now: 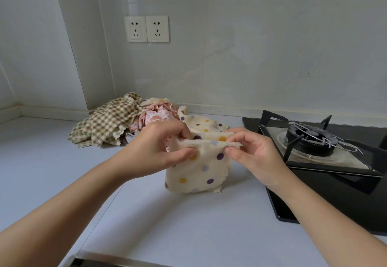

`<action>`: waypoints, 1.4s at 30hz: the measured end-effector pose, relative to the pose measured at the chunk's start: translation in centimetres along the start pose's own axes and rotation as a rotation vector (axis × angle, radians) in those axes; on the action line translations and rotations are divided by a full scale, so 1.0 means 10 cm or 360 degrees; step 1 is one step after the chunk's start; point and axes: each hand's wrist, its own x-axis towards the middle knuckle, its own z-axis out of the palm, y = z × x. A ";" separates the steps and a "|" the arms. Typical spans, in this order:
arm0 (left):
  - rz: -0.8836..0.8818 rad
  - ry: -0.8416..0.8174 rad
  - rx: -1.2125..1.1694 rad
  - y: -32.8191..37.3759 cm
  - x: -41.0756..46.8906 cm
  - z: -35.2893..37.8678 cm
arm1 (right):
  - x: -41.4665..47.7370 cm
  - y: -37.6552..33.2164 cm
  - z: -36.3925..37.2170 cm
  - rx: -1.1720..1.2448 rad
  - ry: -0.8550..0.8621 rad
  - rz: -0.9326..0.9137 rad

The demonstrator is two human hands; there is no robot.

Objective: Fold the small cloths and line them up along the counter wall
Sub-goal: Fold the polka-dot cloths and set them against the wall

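- Left hand (159, 147) and right hand (251, 153) each pinch a top corner of the dotted cloth (199, 172); it hangs doubled below the grip, lower edge about at the counter (62, 162).
- Risk: back layer slips from either pinch, fold opens.
- Stove (314, 143) just right of the grip; a swing could snag the cloth.

The table (41, 151) is free at the left and in the near centre. A heap of cloths (109, 124) blocks the back corner against the wall (251, 57). The black hob (314, 183) with its raised pan support (310, 139) bounds the right side.
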 end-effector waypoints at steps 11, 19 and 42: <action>-0.0168 -0.0002 -0.0056 0.00 0.00 -0.05 | 0.01 -0.04 -0.03 0.0210 0.0143 0.0171; -0.0487 0.0077 -0.0435 0.01 0.03 0.09 | 0.01 -0.09 0.03 0.0640 0.0343 0.0488; -0.1105 0.0389 -0.0746 -0.12 -0.09 0.71 | -0.06 0.19 0.36 0.0612 0.0811 0.0749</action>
